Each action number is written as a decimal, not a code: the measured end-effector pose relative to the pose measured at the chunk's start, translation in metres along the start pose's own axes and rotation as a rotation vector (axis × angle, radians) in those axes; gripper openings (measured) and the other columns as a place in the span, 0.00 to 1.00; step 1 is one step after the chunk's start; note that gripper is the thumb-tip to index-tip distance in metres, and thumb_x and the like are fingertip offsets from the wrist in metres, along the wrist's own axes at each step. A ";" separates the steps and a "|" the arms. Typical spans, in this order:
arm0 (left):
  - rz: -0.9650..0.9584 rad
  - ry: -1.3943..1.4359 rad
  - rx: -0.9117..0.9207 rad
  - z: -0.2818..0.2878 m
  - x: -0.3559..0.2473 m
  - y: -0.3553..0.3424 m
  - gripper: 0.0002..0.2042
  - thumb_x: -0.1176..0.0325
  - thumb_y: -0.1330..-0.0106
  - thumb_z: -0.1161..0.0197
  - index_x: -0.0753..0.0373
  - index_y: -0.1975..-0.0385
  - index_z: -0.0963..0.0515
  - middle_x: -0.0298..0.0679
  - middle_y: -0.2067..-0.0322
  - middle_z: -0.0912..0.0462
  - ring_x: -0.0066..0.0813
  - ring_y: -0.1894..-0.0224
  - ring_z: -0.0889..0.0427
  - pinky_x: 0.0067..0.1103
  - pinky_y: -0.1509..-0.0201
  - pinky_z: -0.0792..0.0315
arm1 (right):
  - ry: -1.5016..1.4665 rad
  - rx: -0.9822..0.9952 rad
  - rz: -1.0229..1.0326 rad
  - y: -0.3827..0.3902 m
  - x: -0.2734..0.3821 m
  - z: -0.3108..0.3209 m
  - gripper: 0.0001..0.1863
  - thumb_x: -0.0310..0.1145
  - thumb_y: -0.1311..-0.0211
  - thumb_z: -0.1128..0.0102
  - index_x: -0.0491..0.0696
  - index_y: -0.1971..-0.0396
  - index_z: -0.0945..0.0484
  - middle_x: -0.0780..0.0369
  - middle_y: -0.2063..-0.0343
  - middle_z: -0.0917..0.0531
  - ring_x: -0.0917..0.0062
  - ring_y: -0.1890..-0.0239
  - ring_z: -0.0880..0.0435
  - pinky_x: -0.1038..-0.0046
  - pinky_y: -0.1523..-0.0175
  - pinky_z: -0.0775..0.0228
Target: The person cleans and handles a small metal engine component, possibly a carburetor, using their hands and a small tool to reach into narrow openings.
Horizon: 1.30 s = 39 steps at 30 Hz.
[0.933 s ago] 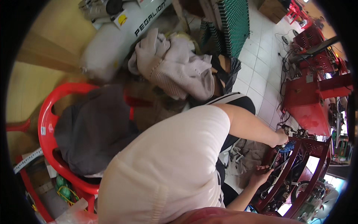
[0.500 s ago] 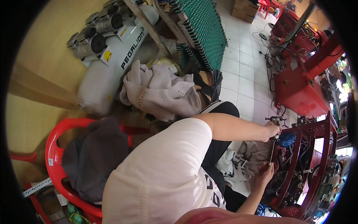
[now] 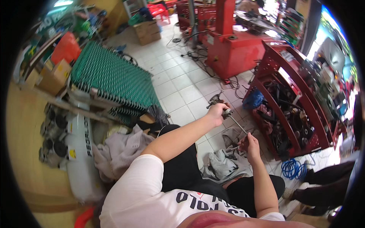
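Observation:
My left hand [image 3: 217, 114] is closed around a small metal carburetor [image 3: 214, 100], held out in front of me above the floor. Parts of its body stick out past the fingers on both sides. From its near side a long thin screwdriver [image 3: 238, 125] runs down to my right hand [image 3: 249, 146], whose fingers are closed on its near end. The grip is mostly hidden in that hand, and I cannot make out exactly where the tip meets the carburetor. Grey rags [image 3: 224, 161] lie on the floor below my hands.
A red metal rack [image 3: 262, 110] full of dark parts stands close on the right, with a coiled blue hose [image 3: 293, 168] nearby. Another person's legs [image 3: 330, 180] are at the right. Green woven loungers [image 3: 114, 72], a white air tank [image 3: 80, 159] and a knitted garment [image 3: 121, 150] are left.
My view has swung to the right, so both hands now appear nearer the middle. The carburetor and the screwdriver stay in the same hands.

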<state>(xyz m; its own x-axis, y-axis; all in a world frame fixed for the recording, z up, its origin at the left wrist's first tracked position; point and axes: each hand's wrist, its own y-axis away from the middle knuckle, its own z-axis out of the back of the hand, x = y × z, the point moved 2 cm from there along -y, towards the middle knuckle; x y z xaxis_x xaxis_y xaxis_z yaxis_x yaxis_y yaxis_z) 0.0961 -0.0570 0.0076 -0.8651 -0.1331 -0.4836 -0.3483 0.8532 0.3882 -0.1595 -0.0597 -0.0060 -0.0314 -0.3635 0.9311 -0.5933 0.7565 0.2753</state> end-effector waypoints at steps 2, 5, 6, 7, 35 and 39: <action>0.063 -0.055 0.102 -0.013 -0.003 -0.004 0.19 0.87 0.44 0.46 0.56 0.57 0.32 0.38 0.63 0.23 0.34 0.57 0.18 0.30 0.56 0.20 | -0.037 -0.016 -0.008 0.001 0.008 0.005 0.26 0.51 0.21 0.56 0.46 0.72 0.24 0.58 0.77 0.17 0.75 0.79 0.18 0.74 0.72 0.25; 0.047 -0.072 0.094 -0.037 0.000 -0.012 0.18 0.87 0.43 0.46 0.56 0.56 0.32 0.37 0.62 0.22 0.34 0.57 0.18 0.30 0.55 0.20 | 0.000 -0.006 0.001 0.005 0.024 0.013 0.25 0.52 0.20 0.57 0.44 0.63 0.24 0.57 0.74 0.16 0.76 0.79 0.19 0.74 0.72 0.26; 0.065 -0.070 0.098 -0.037 0.003 -0.013 0.18 0.87 0.43 0.46 0.56 0.56 0.32 0.37 0.62 0.22 0.34 0.57 0.18 0.30 0.55 0.20 | 0.019 -0.046 0.019 0.011 0.033 0.010 0.20 0.48 0.21 0.53 0.44 0.57 0.26 0.58 0.72 0.16 0.78 0.78 0.19 0.75 0.72 0.26; 0.061 -0.065 0.143 -0.040 0.003 -0.015 0.18 0.87 0.43 0.46 0.56 0.56 0.32 0.37 0.62 0.22 0.34 0.56 0.18 0.31 0.54 0.20 | 0.039 -0.088 0.046 0.014 0.047 0.009 0.18 0.45 0.22 0.50 0.44 0.51 0.27 0.58 0.69 0.16 0.79 0.78 0.20 0.76 0.72 0.27; 0.055 -0.089 0.075 -0.016 0.023 0.002 0.18 0.86 0.39 0.46 0.55 0.53 0.31 0.36 0.58 0.22 0.32 0.49 0.20 0.30 0.43 0.26 | 0.028 -0.154 0.079 0.005 0.022 0.028 0.18 0.44 0.21 0.53 0.41 0.54 0.27 0.59 0.69 0.15 0.80 0.79 0.22 0.75 0.71 0.25; 0.059 -0.043 0.045 -0.009 0.023 -0.001 0.18 0.86 0.40 0.47 0.55 0.53 0.32 0.37 0.58 0.22 0.33 0.49 0.20 0.30 0.44 0.25 | 0.094 -0.105 0.145 0.000 0.015 0.030 0.16 0.42 0.22 0.51 0.42 0.53 0.29 0.58 0.68 0.14 0.81 0.79 0.21 0.76 0.71 0.25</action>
<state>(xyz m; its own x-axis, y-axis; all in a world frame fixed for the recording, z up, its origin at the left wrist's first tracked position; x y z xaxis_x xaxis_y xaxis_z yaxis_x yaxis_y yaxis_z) 0.0739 -0.0656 0.0029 -0.8669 -0.0608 -0.4947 -0.2798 0.8808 0.3821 -0.1843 -0.0811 0.0005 -0.0327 -0.1976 0.9797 -0.5010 0.8514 0.1550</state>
